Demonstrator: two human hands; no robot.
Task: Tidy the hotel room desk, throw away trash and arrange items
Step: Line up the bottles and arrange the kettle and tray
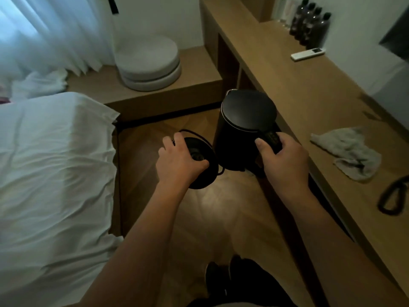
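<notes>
I hold a black electric kettle (243,125) by its handle in my right hand (281,158), upright, in the air just left of the wooden desk (309,89). My left hand (177,160) grips the kettle's round black base (203,171), held over the floor beside the kettle, with its black cord (194,134) looping behind. On the desk lie a crumpled grey cloth (347,154), a white remote (307,53) and a coiled black cable (394,196) at the right edge.
Several dark bottles (309,23) stand at the desk's far end by the wall. A bed with white sheets (51,173) fills the left. A round white stool (150,60) sits on a low wooden platform (194,76) ahead. My shoes (225,275) are on the wood floor.
</notes>
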